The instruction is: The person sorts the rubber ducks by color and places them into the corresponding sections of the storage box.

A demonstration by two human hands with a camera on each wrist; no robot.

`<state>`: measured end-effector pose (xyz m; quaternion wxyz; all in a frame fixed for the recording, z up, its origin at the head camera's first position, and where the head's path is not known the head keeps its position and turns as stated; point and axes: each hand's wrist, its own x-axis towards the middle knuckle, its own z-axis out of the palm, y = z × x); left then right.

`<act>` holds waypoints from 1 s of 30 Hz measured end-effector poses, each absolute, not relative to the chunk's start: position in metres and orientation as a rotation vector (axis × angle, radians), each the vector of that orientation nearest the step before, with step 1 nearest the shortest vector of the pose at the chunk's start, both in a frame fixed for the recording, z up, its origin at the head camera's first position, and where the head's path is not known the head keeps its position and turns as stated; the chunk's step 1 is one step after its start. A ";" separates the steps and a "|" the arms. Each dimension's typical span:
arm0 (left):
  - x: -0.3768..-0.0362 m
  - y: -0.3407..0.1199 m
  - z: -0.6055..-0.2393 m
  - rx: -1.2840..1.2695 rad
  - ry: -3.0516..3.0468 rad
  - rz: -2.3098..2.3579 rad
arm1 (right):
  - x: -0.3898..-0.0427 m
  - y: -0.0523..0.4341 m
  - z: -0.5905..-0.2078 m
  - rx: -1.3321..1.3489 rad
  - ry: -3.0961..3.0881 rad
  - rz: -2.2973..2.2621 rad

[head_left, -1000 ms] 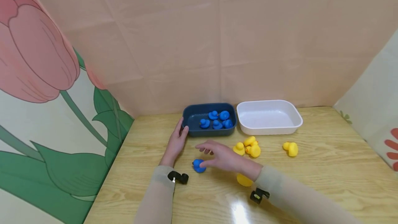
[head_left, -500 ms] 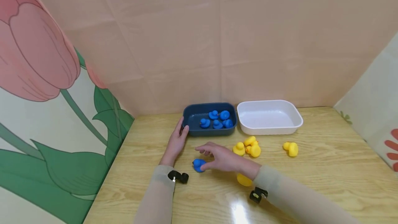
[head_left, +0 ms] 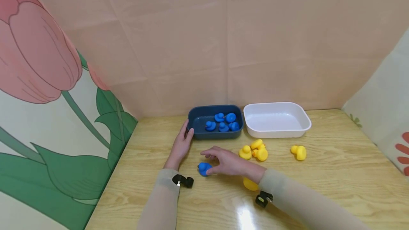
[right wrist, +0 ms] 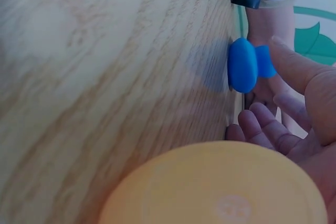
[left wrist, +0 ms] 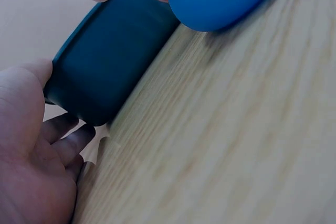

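Note:
In the head view, my left hand [head_left: 181,147] rests against the left end of a dark blue tray [head_left: 217,136], its fingers along the side and its thumb at the front corner. Several blue rubber ducks [head_left: 210,126] sit in that tray. My right hand [head_left: 228,162] hovers low over the table with relaxed, parted fingers. A single blue rubber duck [head_left: 203,169] stands upright beneath it, and the right thumb overlaps its side. In the right wrist view, that duck [right wrist: 242,66] lies between the thumb and the lower fingers, with no finger curled round it.
A white tray [head_left: 277,133] stands right of the dark blue one. Before the trays lies a cluster of yellow rubber ducks [head_left: 245,153], with another yellow duck [head_left: 300,152] farther right. One yellow duck [head_left: 250,184] is partly hidden under the right wrist. A pink-beige backdrop rises behind.
The right hand has barely shifted, and the single blue duck stays in place under it. The left hand keeps its place on the dark blue tray.

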<state>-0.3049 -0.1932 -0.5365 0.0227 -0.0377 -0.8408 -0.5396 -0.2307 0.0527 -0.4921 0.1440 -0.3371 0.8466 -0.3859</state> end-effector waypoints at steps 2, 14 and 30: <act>-0.305 -0.193 -0.537 -0.118 -2.603 -1.675 | -0.232 0.053 -0.493 -0.968 2.448 -1.103; -0.305 -0.193 -0.536 -0.125 -2.583 -1.684 | -0.235 0.051 -0.495 -0.949 2.455 -1.068; -0.304 -0.193 -0.536 -0.128 -2.586 -1.686 | -0.239 0.049 -0.501 -1.021 2.495 -0.959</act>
